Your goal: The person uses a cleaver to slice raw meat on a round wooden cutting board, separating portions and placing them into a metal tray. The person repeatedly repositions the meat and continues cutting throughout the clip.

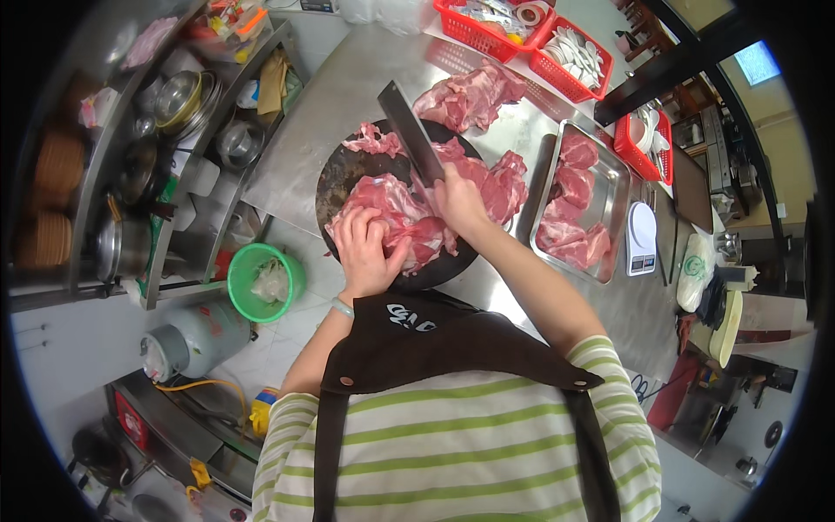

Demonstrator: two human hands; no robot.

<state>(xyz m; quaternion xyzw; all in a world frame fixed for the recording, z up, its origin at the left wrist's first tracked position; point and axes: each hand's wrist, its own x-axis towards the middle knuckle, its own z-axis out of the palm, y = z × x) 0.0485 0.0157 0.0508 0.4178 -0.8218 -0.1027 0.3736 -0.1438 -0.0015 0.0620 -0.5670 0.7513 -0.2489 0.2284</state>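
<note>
My right hand (460,199) grips the handle of a cleaver (411,130), whose broad steel blade slants up and to the left over the round dark chopping block (336,176). A large piece of raw meat (391,196) lies on the block, and my left hand (366,251) presses down on its near left side with the fingers spread over it. Another raw piece (502,189) lies at the block's right edge, partly behind my right hand. Small trimmings (373,140) sit near the block's far edge. Beyond it, a big cut of meat (470,94) rests on the steel table (313,124).
To the right, a steel tray (616,215) holds several meat chunks, beside a white kitchen scale (642,235). Red plastic baskets (486,39) of utensils and packets line the far edge. On the floor at left stand a green bucket (238,287) and a gas cylinder (209,339), below shelves of pans.
</note>
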